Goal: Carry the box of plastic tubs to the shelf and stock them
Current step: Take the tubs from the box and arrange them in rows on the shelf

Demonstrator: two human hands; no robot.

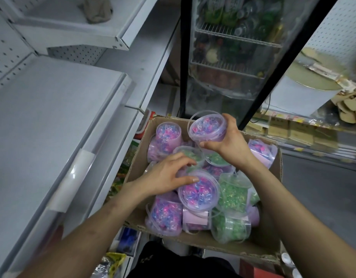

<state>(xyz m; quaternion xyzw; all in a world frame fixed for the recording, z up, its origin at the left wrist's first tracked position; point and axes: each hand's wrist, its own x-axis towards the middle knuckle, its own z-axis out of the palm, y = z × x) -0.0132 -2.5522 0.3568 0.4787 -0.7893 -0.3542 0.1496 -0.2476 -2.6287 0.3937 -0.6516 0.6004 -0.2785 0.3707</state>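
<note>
An open cardboard box [229,240] sits low in front of me, filled with several clear plastic tubs of pink-blue and green beads. My right hand [227,141] grips one pink-blue tub [206,128] and holds it lifted above the box's far side. My left hand [169,174] reaches into the box, its fingers curled round the rim of another pink-blue tub [198,192] that lies among the others. Green tubs [231,223] lie at the box's near right.
A white metal shelf [44,125] with a bare surface stands to the left, with another shelf [72,21] above it holding a crumpled cloth [97,9]. A glass-door fridge [239,47] stands behind the box. Packaged goods line the low shelves at right.
</note>
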